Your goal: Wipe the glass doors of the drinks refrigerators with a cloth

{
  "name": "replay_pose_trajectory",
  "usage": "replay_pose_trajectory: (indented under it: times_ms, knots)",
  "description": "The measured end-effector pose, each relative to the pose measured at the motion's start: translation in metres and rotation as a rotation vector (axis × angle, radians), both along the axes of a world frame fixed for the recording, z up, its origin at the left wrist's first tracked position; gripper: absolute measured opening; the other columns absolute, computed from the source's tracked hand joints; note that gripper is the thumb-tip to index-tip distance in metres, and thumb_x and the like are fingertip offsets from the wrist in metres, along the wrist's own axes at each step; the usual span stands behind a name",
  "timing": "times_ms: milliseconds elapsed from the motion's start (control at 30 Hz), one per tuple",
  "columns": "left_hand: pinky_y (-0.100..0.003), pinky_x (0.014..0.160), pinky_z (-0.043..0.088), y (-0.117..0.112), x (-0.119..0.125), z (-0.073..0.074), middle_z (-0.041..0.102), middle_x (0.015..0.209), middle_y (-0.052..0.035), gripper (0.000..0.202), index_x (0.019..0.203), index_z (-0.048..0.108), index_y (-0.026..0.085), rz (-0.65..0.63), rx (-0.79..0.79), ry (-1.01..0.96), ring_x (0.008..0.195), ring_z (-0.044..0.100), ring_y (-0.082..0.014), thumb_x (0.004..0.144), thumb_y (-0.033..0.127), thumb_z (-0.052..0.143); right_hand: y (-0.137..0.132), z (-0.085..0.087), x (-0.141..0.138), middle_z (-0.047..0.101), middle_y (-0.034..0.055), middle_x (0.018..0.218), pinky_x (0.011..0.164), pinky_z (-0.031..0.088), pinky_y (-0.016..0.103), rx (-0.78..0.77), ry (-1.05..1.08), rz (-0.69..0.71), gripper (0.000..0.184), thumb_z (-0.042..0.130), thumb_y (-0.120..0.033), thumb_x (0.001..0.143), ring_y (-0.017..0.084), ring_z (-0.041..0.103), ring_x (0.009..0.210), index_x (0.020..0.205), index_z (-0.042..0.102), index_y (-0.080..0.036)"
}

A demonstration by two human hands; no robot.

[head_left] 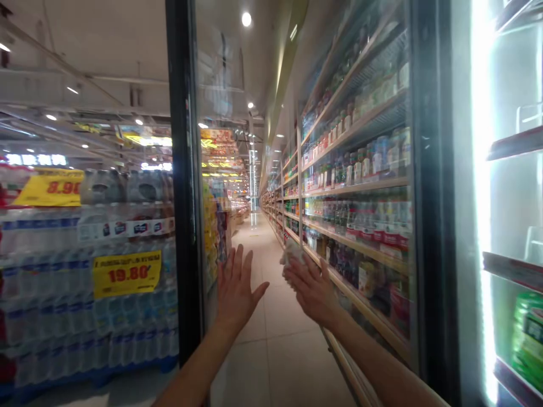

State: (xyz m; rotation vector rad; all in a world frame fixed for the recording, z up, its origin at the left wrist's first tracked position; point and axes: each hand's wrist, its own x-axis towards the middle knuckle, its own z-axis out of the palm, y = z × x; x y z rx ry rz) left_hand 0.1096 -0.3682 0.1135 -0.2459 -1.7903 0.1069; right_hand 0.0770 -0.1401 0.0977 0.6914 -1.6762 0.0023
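Observation:
A tall glass door [182,169] with a black frame stands in front of me, swung out from a lit cooler. My left hand [236,291] is at the glass, palm towards it, fingers stretched and spread, with nothing in it. To its right, my right hand [314,291] holds a crumpled pale cloth [292,254] at the pane, fingers extended over it. Part of the cloth is hidden under the fingers. From this angle I cannot tell how firmly either hand touches the glass.
Stacked packs of bottled water [46,282] stand at the left, with a yellow price sign [127,275]. Bottle-filled shelves [356,186] and a tiled aisle [265,339] show in the pane, as reflection or through it. At the right, a cooler shelf [515,265] and a green package [528,339].

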Motion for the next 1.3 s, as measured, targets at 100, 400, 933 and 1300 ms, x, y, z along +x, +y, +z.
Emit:
replay_pose_trajectory:
  times_ms: [100, 400, 933, 1300]
  knots:
    - [-0.050, 0.109, 0.019, -0.013, 0.002, 0.000, 0.031, 0.145, -0.0166, 0.072, 0.139, 0.028, 0.013, 0.013, 0.024, -0.021, 0.136, 0.023, -0.0290, 0.080, 0.045, 0.053, 0.024, 0.014, -0.010, 0.038, 0.0070, 0.142, 0.104, 0.023, 0.055, -0.401, 0.071, -0.122, 0.047, 0.045, -0.025, 0.083, 0.030, 0.022, 0.136, 0.130, 0.047, -0.027]
    - [-0.048, 0.108, 0.022, -0.028, 0.004, 0.005, 0.032, 0.144, -0.0161, 0.071, 0.140, 0.027, 0.013, 0.027, 0.002, 0.013, 0.136, 0.024, -0.0287, 0.081, 0.044, 0.051, -0.036, 0.010, 0.001, 0.045, -0.0009, 0.138, 0.112, 0.010, 0.051, 0.047, 0.031, 0.056, 0.043, 0.049, -0.025, 0.081, 0.026, 0.020, 0.137, 0.124, 0.053, -0.030]
    - [-0.049, 0.108, 0.022, 0.003, -0.006, 0.064, 0.033, 0.144, -0.0149, 0.065, 0.132, 0.040, 0.013, -0.001, -0.068, 0.019, 0.134, 0.028, -0.0306, 0.077, 0.042, 0.058, 0.077, 0.082, -0.020, 0.039, 0.0120, 0.141, 0.100, 0.030, 0.056, -0.621, 0.087, -0.254, 0.042, 0.037, -0.030, 0.089, 0.032, 0.029, 0.132, 0.127, 0.052, -0.020]
    - [-0.053, 0.108, 0.020, 0.010, -0.008, 0.109, 0.027, 0.147, -0.0134, 0.069, 0.137, 0.033, 0.015, 0.036, -0.021, -0.007, 0.137, 0.021, -0.0307, 0.079, 0.047, 0.054, 0.101, 0.096, -0.022, 0.037, 0.0077, 0.143, 0.102, 0.028, 0.056, -0.501, 0.047, -0.285, 0.044, 0.035, -0.031, 0.090, 0.030, 0.025, 0.135, 0.131, 0.046, -0.026]
